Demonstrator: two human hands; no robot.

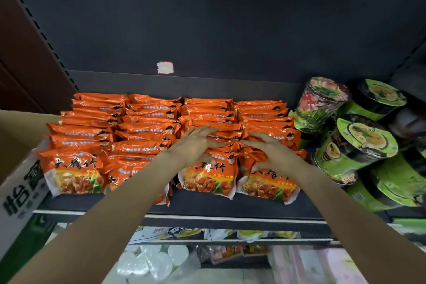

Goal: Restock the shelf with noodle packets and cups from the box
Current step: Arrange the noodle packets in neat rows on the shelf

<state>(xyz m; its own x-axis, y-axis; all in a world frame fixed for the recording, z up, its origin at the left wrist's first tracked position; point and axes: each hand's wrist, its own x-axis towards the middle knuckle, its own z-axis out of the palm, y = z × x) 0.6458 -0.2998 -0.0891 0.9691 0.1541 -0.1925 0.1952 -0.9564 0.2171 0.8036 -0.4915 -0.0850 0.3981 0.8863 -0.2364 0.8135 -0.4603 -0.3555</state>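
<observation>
Dark shelf point(230, 205) spans the view, black back panel point(207, 18) behind it. Orange noodle packets point(147, 131) fill the left and middle of the shelf in four rows, standing on edge and stacked front to back; front packets lean so their printed faces show. Noodle cups point(355, 143) are piled on the shelf's right end, just beside the packets, most tipped on their sides with green lids facing out; one red-patterned cup point(320, 104) sits at the back of the pile. Cardboard box point(20, 182) at the left edge, printed side facing the camera, touching the shelf's left end; contents not visible. Left hand point(196, 145) lies flat on top of the third packet row, fingers straight and spread, pressing, gripping nothing. Right hand point(269, 147) on top of the fourth row, fingers spread and slightly bent over the packet tops; no clear grip. White price sticker point(164, 67) on the back panel. Lower shelf point(207, 241) below holds other packaged goods, blurred.
</observation>
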